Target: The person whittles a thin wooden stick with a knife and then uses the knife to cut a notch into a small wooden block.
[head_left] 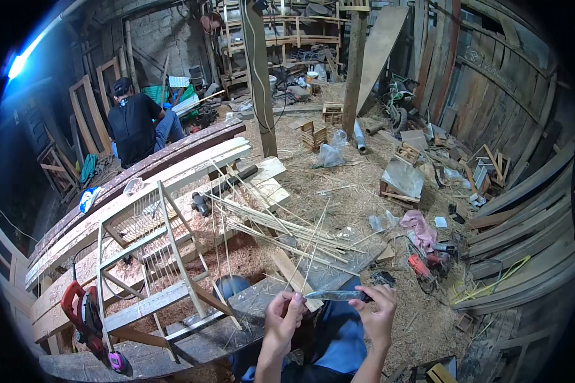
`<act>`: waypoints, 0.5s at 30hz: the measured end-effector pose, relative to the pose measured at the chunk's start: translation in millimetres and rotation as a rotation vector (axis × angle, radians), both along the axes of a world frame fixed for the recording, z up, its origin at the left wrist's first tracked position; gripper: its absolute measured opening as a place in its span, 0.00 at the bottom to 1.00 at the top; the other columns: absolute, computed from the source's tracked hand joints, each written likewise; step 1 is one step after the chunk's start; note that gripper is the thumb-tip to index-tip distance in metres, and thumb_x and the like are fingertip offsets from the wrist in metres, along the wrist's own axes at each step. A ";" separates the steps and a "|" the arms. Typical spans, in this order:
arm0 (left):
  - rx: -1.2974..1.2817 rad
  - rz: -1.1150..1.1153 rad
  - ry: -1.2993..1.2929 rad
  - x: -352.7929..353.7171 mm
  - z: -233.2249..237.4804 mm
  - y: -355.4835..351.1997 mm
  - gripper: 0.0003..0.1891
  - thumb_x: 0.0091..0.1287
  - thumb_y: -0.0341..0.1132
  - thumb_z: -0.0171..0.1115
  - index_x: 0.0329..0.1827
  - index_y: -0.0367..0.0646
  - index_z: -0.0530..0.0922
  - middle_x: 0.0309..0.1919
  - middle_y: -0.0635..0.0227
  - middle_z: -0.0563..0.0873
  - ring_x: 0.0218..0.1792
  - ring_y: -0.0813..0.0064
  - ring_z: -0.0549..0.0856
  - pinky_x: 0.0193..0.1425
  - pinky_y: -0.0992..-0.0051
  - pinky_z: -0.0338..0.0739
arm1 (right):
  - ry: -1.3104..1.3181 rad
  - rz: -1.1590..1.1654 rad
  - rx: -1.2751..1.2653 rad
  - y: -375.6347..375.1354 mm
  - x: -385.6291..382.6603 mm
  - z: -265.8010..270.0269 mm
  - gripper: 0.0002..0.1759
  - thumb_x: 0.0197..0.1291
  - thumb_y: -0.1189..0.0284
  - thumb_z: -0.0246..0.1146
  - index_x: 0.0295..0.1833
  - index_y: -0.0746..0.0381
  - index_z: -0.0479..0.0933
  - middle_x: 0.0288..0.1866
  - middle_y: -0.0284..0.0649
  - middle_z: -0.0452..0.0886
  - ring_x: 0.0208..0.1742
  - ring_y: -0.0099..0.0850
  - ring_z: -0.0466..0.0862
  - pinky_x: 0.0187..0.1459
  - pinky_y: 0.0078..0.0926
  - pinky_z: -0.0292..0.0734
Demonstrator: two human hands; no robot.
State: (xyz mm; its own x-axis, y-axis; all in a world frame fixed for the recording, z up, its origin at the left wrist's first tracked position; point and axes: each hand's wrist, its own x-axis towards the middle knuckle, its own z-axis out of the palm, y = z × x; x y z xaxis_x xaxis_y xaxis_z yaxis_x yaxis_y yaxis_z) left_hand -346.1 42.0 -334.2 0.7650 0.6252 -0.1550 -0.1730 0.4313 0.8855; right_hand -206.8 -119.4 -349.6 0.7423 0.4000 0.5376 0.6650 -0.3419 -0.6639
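Note:
My left hand (283, 319) pinches a thin wooden stick (312, 258) that slants up and away over the bench. A knife (333, 295) is in my right hand (375, 313), its blade pointing left with the tip right by my left fingertips. Just beyond both hands, a short flat board (291, 273) lies at the edge of the dark workbench (249, 306). Many more thin sticks (287, 228) are spread in a loose pile past it. To the left stands a slatted wooden frame (145, 307), with thin rods running across its upper part.
A red power tool (83, 313) and a pink tape measure (116, 362) sit at the bench's left end. A hammer (200, 203) lies among shavings. Another person (134, 124) sits at back left. Wooden posts (257, 83) rise ahead; a red drill-like tool (420, 265) lies on the floor.

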 end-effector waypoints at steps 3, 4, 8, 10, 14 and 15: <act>-0.045 -0.019 -0.032 -3.0 -0.8 2.9 0.14 0.79 0.43 0.60 0.41 0.41 0.77 0.26 0.79 0.73 0.23 0.90 0.66 0.25 0.85 0.58 | -0.021 0.006 0.008 4.4 -2.2 0.4 0.23 0.46 0.52 0.78 0.41 0.58 0.89 0.29 0.32 0.79 0.37 0.33 0.76 0.48 0.35 0.66; -0.045 -0.018 -0.030 -3.6 -1.9 3.7 0.14 0.79 0.43 0.60 0.41 0.41 0.77 0.26 0.79 0.73 0.23 0.90 0.66 0.25 0.85 0.58 | -0.019 0.007 0.008 6.2 -2.6 -0.5 0.23 0.46 0.52 0.78 0.41 0.58 0.89 0.29 0.32 0.79 0.37 0.33 0.76 0.48 0.35 0.66; -0.032 -0.047 -0.028 -6.0 -1.6 4.0 0.13 0.79 0.42 0.61 0.41 0.41 0.77 0.25 0.80 0.74 0.23 0.91 0.66 0.25 0.85 0.59 | 0.001 0.012 0.023 11.9 -4.8 -2.8 0.23 0.46 0.51 0.77 0.41 0.58 0.89 0.29 0.32 0.78 0.37 0.33 0.76 0.48 0.36 0.66; 0.012 -0.045 -0.001 -5.3 -2.1 3.5 0.13 0.79 0.42 0.61 0.40 0.40 0.77 0.25 0.80 0.74 0.23 0.91 0.67 0.25 0.85 0.60 | 0.017 0.013 0.035 14.2 -5.8 -2.6 0.23 0.47 0.51 0.77 0.41 0.58 0.89 0.28 0.32 0.78 0.37 0.33 0.76 0.48 0.35 0.66; 0.181 -0.012 0.057 -1.1 -7.5 0.2 0.13 0.79 0.39 0.60 0.41 0.37 0.79 0.25 0.77 0.76 0.26 0.88 0.69 0.29 0.83 0.63 | 0.011 0.020 0.047 17.5 -6.0 -1.3 0.23 0.47 0.50 0.76 0.40 0.57 0.88 0.29 0.31 0.78 0.36 0.33 0.76 0.48 0.36 0.66; 0.202 -0.059 0.030 -1.2 -6.1 0.3 0.14 0.80 0.40 0.59 0.42 0.37 0.79 0.25 0.78 0.75 0.26 0.89 0.68 0.28 0.82 0.62 | 0.015 0.035 0.057 18.4 -7.1 -0.9 0.23 0.47 0.50 0.76 0.40 0.57 0.88 0.29 0.31 0.78 0.36 0.33 0.76 0.48 0.36 0.65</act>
